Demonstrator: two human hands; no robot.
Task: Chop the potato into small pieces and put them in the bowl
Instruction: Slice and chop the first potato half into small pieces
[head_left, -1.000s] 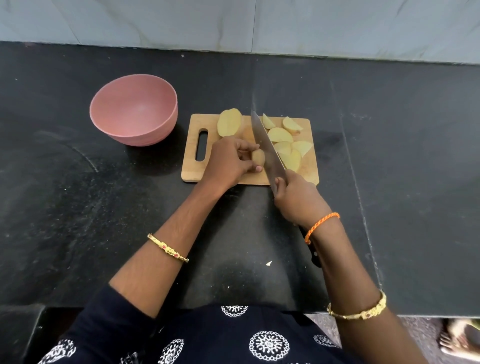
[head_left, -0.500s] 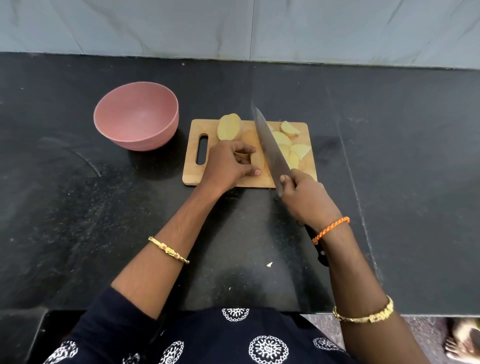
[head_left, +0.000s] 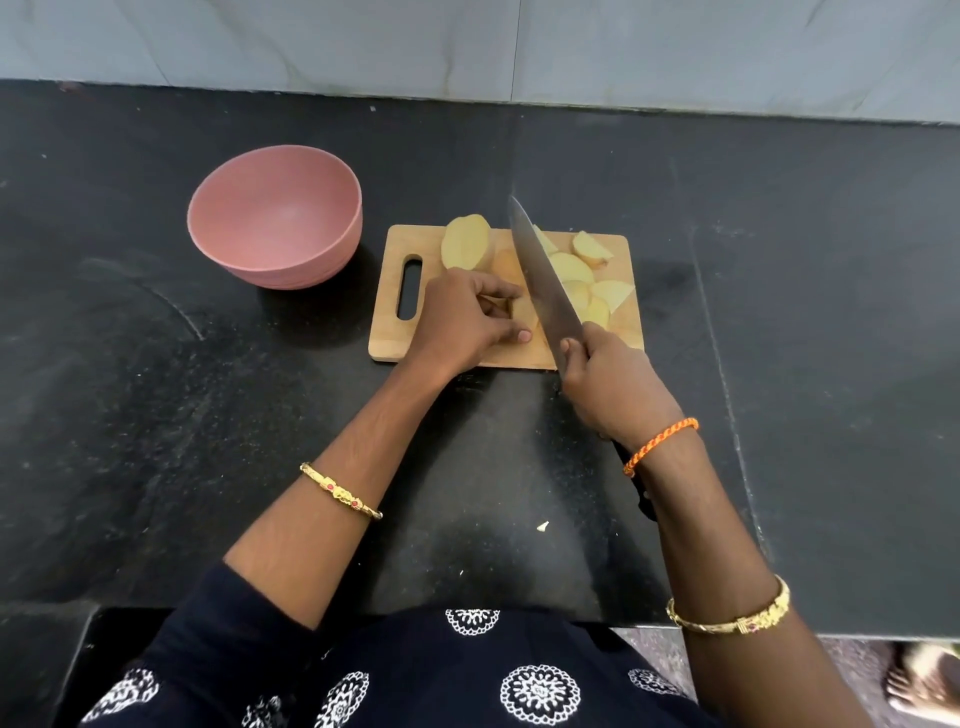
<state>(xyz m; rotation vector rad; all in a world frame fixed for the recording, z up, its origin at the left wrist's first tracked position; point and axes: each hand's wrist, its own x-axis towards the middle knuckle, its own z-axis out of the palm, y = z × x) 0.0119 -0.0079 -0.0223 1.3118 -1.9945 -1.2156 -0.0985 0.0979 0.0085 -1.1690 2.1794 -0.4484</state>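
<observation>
A wooden cutting board (head_left: 400, 343) lies on the black counter. My left hand (head_left: 462, 322) curls round a small potato piece (head_left: 524, 318) on the board, mostly hidden by the fingers. My right hand (head_left: 608, 384) grips the handle of a large knife (head_left: 543, 280), whose blade slants across the board just right of that piece. A potato half (head_left: 466, 248) lies at the board's far edge. Several cut wedges (head_left: 582, 275) lie right of the blade. The pink bowl (head_left: 275, 215) stands left of the board, with nothing in it.
A small potato scrap (head_left: 542, 526) lies on the black counter (head_left: 156, 415) near the front edge. A grey tiled wall (head_left: 467, 47) runs behind the counter. A bare foot (head_left: 924, 680) shows on the floor at the lower right.
The knife blade has stayed beside the held piece, its tip lifting a little. My left hand kept its hold on the small piece. The camera view shifted slightly.
</observation>
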